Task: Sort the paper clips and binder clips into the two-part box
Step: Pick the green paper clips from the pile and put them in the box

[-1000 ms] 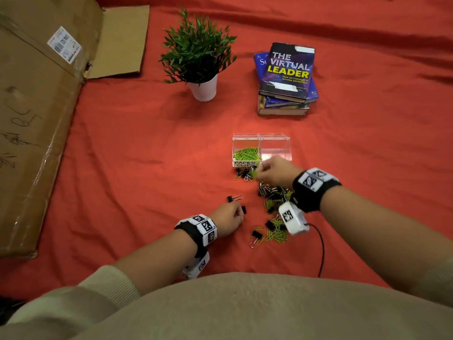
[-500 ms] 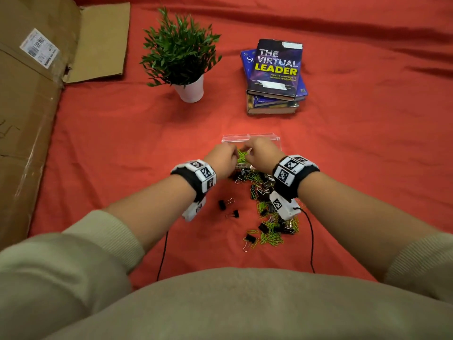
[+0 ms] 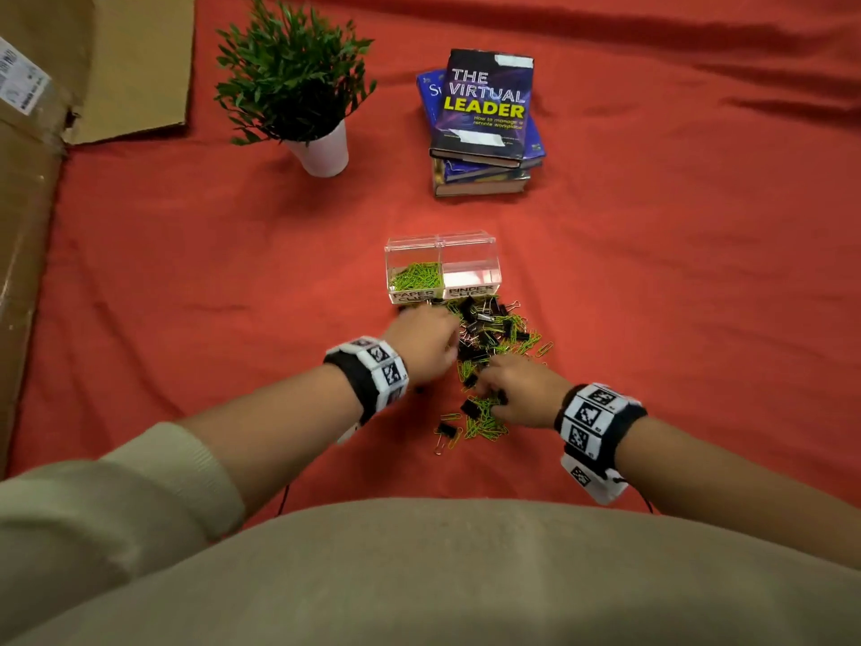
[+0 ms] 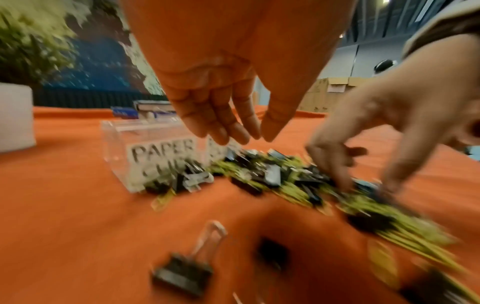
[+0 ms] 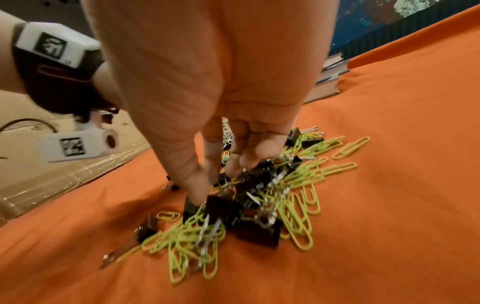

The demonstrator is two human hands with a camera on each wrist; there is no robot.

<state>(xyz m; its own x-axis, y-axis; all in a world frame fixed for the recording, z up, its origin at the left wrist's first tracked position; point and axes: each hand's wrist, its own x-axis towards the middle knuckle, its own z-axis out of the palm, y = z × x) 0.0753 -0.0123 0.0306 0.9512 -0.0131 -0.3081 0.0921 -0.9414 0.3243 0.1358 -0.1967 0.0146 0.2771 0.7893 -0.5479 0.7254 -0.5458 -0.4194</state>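
The clear two-part box (image 3: 470,261) stands on the red cloth. Its left half, labelled PAPER CLIPS (image 4: 162,153), holds green paper clips (image 3: 414,276); the right half, labelled BINDER CLIPS, looks empty. In front of it lies a mixed pile of black binder clips (image 3: 475,326) and green paper clips (image 5: 298,216). My left hand (image 3: 426,340) hovers over the pile's left edge, its fingers (image 4: 221,123) straight, together and holding nothing. My right hand (image 3: 512,389) reaches down into the near part of the pile, thumb and fingertips (image 5: 198,193) touching black binder clips (image 5: 221,207), nothing lifted.
A potted plant (image 3: 298,86) and a stack of books (image 3: 484,128) stand behind the box. Flattened cardboard (image 3: 28,216) covers the left side. A loose binder clip (image 4: 187,267) lies near my left wrist, another (image 3: 445,431) at the pile's near end.
Both hands have pulled back from the box to the pile. The left hand now hovers empty over the pile's left edge, and the right has dropped into its near part.
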